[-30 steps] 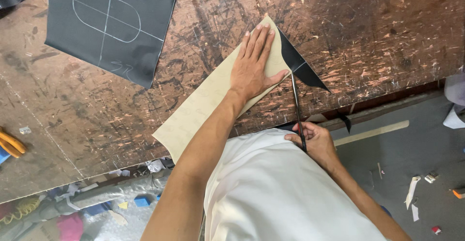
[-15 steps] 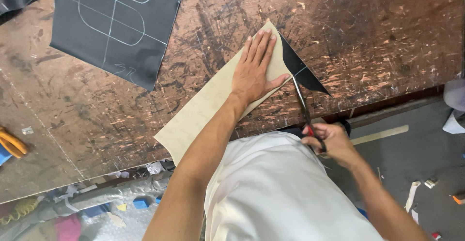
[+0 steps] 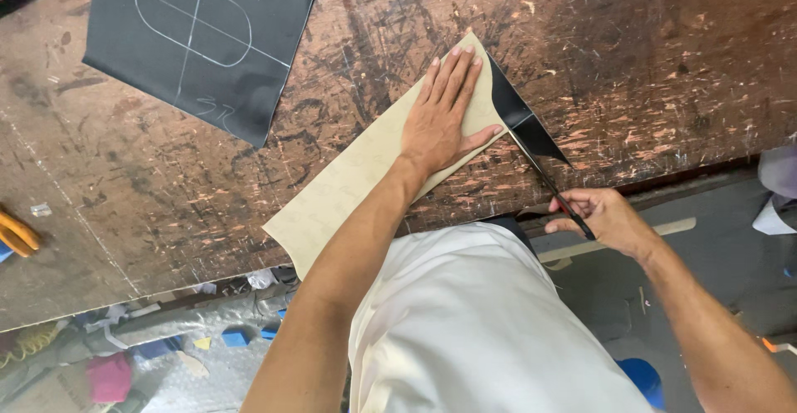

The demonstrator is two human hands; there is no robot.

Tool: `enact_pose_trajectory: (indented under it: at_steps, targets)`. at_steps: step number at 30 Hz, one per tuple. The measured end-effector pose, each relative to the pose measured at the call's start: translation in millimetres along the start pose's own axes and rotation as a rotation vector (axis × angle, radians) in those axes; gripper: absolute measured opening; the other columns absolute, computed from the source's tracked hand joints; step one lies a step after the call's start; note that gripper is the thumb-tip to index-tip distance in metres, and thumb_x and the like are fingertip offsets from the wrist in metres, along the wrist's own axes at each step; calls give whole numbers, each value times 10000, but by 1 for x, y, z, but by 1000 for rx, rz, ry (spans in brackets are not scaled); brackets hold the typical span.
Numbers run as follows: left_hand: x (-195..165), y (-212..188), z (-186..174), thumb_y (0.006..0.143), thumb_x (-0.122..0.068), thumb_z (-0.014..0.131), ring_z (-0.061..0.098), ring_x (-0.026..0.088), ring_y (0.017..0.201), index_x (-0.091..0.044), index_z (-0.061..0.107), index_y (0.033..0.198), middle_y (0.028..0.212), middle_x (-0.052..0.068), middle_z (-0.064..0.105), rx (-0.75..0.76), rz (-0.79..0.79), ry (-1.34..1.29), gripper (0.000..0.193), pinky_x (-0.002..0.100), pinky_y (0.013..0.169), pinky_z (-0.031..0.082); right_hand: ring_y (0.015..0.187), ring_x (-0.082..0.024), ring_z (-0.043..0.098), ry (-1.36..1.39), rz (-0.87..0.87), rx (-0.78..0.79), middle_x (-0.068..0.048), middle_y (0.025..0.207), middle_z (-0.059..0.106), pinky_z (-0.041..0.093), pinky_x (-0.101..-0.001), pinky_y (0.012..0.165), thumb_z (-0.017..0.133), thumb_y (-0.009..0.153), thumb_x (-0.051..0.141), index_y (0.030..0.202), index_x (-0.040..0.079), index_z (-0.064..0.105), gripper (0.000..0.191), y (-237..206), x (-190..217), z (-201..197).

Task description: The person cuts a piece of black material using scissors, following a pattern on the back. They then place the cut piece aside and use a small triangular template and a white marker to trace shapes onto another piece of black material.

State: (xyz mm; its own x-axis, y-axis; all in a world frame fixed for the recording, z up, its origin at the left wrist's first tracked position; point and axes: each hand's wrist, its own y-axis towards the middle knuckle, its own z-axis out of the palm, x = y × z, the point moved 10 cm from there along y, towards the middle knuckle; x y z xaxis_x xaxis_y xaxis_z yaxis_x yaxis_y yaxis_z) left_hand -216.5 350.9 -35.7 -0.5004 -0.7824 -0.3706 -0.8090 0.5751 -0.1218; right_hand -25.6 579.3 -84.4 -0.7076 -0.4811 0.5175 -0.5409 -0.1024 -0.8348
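Note:
My left hand (image 3: 444,114) lies flat, fingers spread, on a long beige sheet (image 3: 340,193) that rests slantwise on a scratched brown worktable (image 3: 664,56). A black underside flap (image 3: 523,118) of the sheet shows at its right end. My right hand (image 3: 606,218) is off the table's front edge, closed on the handle of long thin scissors (image 3: 544,172). Their blades reach up to the black flap beside my left thumb.
A black sheet with chalked oval outlines (image 3: 199,39) lies at the table's upper left. An orange-handled tool (image 3: 17,234) pokes in at the left edge. Below the table edge are scraps and clutter (image 3: 166,347), and a grey floor with offcuts (image 3: 722,247).
My right hand with the scissors has drawn back to the right, away from my body. The left hand has stayed pressed on the beige sheet.

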Motion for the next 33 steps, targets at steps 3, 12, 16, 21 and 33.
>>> enact_pose_trajectory:
  at_steps: [3,12,16,21,33]
  targets:
    - [-2,1,-3,959,-763,497,112,289,1596,-20,172,1634,1706,154,163,-29,16,-6,1056,456,1331,84,664,-80,563,29,10,12,4,721,702,432,-263,595,918,702,214,1041,51,794,396,0,0,1]
    - [-3,1,-6,966,-732,516,134,294,1587,-3,196,1623,1695,169,183,-58,33,-39,1032,463,1325,92,685,-54,596,83,-19,-3,26,749,727,455,-237,609,925,672,205,1050,58,773,433,6,8,6]
    - [-3,2,-6,1006,-655,507,146,301,1581,-1,221,1614,1686,168,195,-54,32,-17,938,466,1317,98,679,-66,549,54,-29,-15,14,734,661,417,-254,596,938,695,200,1055,44,788,420,10,4,6]
    - [-3,1,-7,1077,-507,462,150,276,1595,-12,226,1631,1704,145,194,-80,26,-7,779,452,1330,100,689,-56,593,106,-65,11,24,746,703,456,-234,619,925,691,197,1056,50,779,420,11,12,10]
    - [-3,1,-5,1087,-463,451,159,282,1594,-51,236,1637,1703,142,199,-73,26,-3,720,457,1330,102,636,-52,536,58,-111,-32,29,698,659,415,-245,560,899,746,193,1044,50,776,352,9,29,15]
